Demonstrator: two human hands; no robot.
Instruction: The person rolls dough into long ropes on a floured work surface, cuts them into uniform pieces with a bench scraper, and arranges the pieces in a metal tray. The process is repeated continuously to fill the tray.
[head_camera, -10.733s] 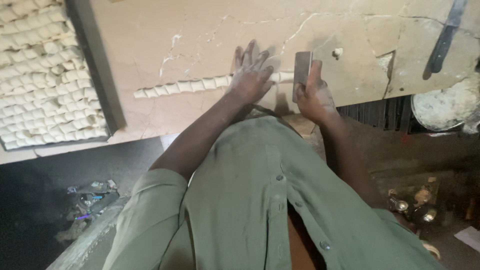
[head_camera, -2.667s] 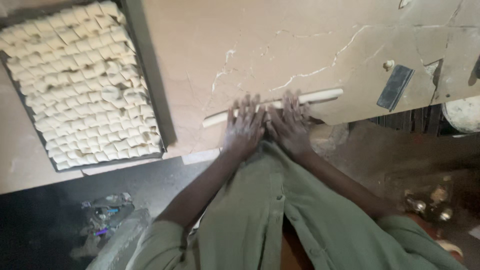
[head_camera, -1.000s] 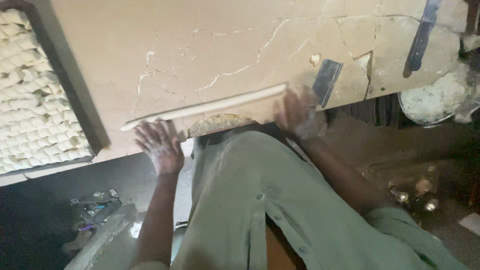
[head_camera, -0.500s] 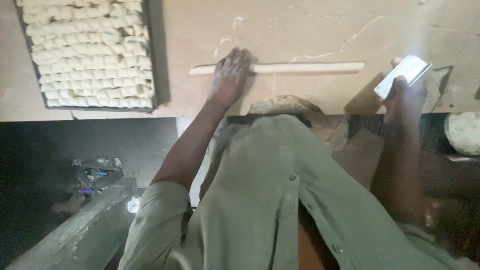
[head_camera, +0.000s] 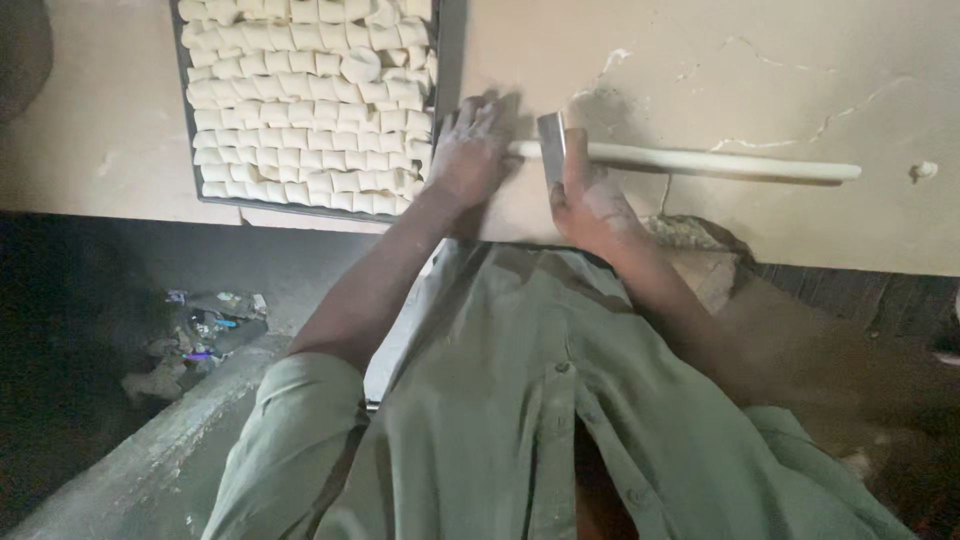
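A long thin rope of pale dough (head_camera: 720, 163) lies across the tan stone worktop (head_camera: 700, 70). My left hand (head_camera: 468, 152) rests flat on the rope's left end, fingers spread. My right hand (head_camera: 590, 200) grips a flat metal scraper blade (head_camera: 552, 148) that stands edge-down on the rope just right of the left hand. A dark tray (head_camera: 440, 70) packed with several rows of small cut dough pieces (head_camera: 300, 110) sits directly left of my left hand.
A small dough scrap (head_camera: 922, 170) lies near the rope's right end. The worktop's front edge runs just under my hands. Below it are a dark floor with litter (head_camera: 200, 330) at the left and a concrete ledge (head_camera: 150, 450).
My right hand has brought the scraper from the far right to the rope's left end, beside my left hand. The view has shifted, so the tray is now close to my hands.
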